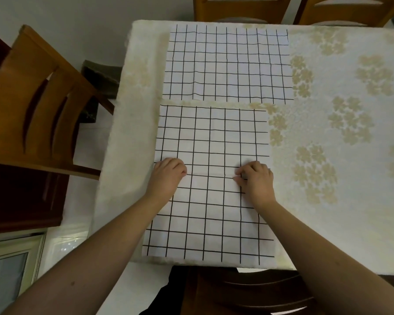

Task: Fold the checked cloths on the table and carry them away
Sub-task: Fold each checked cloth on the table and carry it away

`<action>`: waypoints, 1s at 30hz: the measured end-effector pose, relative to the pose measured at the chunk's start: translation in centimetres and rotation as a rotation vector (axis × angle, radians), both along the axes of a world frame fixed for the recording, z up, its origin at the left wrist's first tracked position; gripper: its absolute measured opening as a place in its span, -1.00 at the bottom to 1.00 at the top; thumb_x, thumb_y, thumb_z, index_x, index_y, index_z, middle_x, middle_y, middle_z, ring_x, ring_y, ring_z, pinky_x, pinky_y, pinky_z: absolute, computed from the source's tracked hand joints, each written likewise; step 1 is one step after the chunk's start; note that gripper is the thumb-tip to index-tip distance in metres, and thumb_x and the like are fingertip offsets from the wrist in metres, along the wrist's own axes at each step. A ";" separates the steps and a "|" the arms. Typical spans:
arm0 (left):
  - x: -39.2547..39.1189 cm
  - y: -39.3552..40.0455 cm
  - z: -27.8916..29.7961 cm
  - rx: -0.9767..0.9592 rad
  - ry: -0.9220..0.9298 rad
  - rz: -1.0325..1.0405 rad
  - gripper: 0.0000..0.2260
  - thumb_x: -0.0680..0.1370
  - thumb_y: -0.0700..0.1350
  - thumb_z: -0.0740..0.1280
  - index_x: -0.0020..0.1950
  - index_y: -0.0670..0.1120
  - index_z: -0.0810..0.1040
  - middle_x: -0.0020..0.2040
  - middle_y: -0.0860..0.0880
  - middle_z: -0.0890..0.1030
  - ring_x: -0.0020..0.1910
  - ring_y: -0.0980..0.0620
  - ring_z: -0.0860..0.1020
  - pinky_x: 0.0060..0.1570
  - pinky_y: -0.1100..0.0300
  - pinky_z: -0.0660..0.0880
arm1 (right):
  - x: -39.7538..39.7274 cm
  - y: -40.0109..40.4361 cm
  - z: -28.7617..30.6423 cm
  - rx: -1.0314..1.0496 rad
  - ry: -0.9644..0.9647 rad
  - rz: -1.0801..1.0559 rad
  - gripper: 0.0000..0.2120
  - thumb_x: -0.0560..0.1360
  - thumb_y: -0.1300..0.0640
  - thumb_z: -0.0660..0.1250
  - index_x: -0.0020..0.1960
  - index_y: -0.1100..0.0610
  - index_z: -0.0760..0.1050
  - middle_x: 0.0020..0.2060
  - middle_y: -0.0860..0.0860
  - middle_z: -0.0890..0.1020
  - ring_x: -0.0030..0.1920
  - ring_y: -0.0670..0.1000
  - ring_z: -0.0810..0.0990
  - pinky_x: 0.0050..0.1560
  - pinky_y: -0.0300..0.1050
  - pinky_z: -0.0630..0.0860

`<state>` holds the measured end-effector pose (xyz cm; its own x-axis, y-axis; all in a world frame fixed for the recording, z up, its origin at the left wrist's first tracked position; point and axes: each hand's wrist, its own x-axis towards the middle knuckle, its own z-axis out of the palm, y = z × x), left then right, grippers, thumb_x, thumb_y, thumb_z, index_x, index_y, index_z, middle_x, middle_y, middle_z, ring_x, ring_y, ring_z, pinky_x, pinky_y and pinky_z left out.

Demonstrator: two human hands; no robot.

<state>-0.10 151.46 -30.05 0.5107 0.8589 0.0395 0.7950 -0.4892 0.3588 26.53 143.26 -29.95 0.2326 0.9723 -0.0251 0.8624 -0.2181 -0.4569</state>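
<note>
1. Near checked cloth (210, 142) lies right in front of you on the table (341, 201), its long axis running straight away from your body, near edge at the table's lip.
2. Your left hand (167, 176) sits at the cloth's left edge, fingers curled down onto the fabric along a crease across the middle; whether it pinches or only presses, I cannot tell.
3. Your right hand (256, 179) mirrors it at the right edge, fingertips bunched on that same crease line.
4. Both hands are equally near, so the fold looks set to turn about this cross line.
5. Far checked cloth (228, 64) waits flat beyond, just apart from the near one.
</note>
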 end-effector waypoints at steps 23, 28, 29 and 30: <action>-2.1 0.4 3.0 0.200 -0.007 -0.165 -0.76 0.39 -0.18 0.42 0.05 -0.10 0.68 -0.19 0.00 0.67 -0.24 -0.05 0.61 -0.07 0.19 0.33 | 0.7 0.6 4.0 0.047 -0.034 0.200 -0.86 0.40 0.00 0.50 -0.19 0.07 0.64 -0.36 -0.05 0.65 -0.34 0.05 0.59 -0.16 -0.10 0.41; -2.3 0.2 4.4 0.178 0.011 -0.205 -0.91 0.39 -0.17 0.41 -0.13 -0.05 0.67 -0.26 0.03 0.61 -0.30 -0.04 0.56 -0.13 0.19 0.34 | 1.0 0.1 5.2 0.042 -0.070 0.278 -0.83 0.34 0.01 0.54 -0.17 0.08 0.65 -0.35 -0.05 0.66 -0.33 0.05 0.61 -0.13 -0.02 0.51; -2.3 0.1 4.7 0.172 0.024 -0.205 -0.93 0.40 -0.18 0.42 -0.15 -0.05 0.65 -0.27 0.03 0.60 -0.31 -0.04 0.55 -0.14 0.18 0.35 | 1.1 -0.3 5.4 0.024 -0.085 0.285 -0.81 0.33 0.02 0.56 -0.15 0.08 0.65 -0.34 -0.04 0.66 -0.32 0.05 0.62 -0.12 -0.01 0.53; -2.3 0.1 5.0 0.170 0.041 -0.203 -0.95 0.40 -0.18 0.43 -0.17 -0.05 0.64 -0.28 0.04 0.59 -0.31 -0.03 0.54 -0.15 0.19 0.34 | 1.1 -0.6 5.6 0.015 -0.105 0.289 -0.81 0.32 0.04 0.57 -0.14 0.09 0.65 -0.33 -0.03 0.67 -0.31 0.06 0.63 -0.12 -0.01 0.54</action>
